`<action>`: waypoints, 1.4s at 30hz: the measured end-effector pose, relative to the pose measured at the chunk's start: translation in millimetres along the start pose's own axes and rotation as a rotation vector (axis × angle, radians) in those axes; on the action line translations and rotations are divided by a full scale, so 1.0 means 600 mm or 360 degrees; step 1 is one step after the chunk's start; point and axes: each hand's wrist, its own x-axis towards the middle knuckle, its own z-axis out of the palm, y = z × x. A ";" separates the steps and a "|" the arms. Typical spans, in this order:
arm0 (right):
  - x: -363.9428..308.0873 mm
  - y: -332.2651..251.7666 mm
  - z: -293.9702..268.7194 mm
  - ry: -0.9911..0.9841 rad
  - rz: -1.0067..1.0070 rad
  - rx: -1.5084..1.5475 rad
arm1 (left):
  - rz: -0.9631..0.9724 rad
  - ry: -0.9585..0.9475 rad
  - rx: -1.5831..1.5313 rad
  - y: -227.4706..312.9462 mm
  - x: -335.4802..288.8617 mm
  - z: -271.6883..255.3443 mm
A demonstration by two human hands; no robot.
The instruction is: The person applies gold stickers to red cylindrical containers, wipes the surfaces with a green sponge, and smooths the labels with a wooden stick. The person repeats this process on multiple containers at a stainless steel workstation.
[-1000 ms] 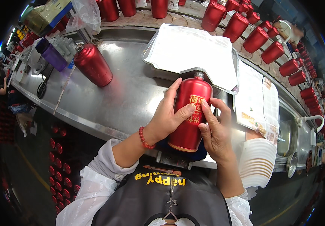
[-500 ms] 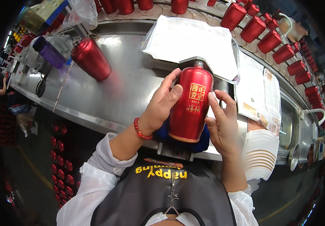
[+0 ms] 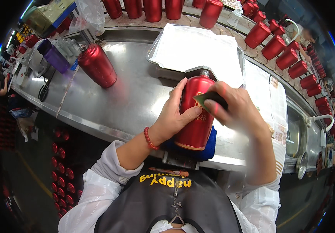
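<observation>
Red lacquered metal fills the middle of my view: the red bottle (image 3: 197, 112) lies with its long axis running from its base, close to my chest, up to its small silver cap (image 3: 204, 72) on the far side. My left hand (image 3: 175, 114) clasps it from the left; the fingers (image 3: 179, 91) curl round the side and the thumb lies across the front, so that hand is closed on the bottle's body. My right hand (image 3: 235, 110) comes in from the right, blurred, its fingers pinched on a small dark card (image 3: 211, 99) pressed against the bottle's front face, just right of the left thumb. The left hand bears the bottle; the right is nearer its front panel. Under the base I see a blue pad (image 3: 210, 145) on the steel bench (image 3: 136, 101).

Beyond my fingertips a metal tray (image 3: 156, 62) holds a white sheet (image 3: 198, 52). Well to the left of my left hand a second red bottle (image 3: 96, 65) stands tilted in view, apart from everything I hold. Far past the tray, a row of red bottles (image 3: 280, 52) curves along a belt.
</observation>
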 end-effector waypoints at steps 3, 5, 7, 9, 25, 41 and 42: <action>0.034 0.044 0.001 0.0500 -0.0455 -0.0514 | 0.0037 -0.0004 -0.0067 -0.003 -0.005 0.000; 0.007 0.038 0.014 0.0511 -0.0688 -0.0813 | 0.0174 0.0009 -0.0041 -0.006 -0.007 -0.005; -0.040 0.030 0.057 0.0566 -0.0857 -0.0607 | 0.0420 -0.0001 0.0152 -0.002 -0.007 -0.024; -0.082 0.010 0.070 0.0413 -0.0833 -0.0473 | 0.0593 -0.0080 0.0573 0.000 -0.006 -0.045; 0.031 0.023 0.011 0.0340 0.0358 0.0351 | 0.0977 -0.0220 0.1253 0.014 -0.003 -0.069; 0.021 0.019 0.012 0.0488 -0.0222 -0.0576 | 0.0564 -0.0006 0.1715 0.037 -0.117 -0.013; 0.007 0.003 0.015 0.0262 -0.0396 -0.0337 | 0.0587 0.0007 0.1724 0.039 -0.116 -0.012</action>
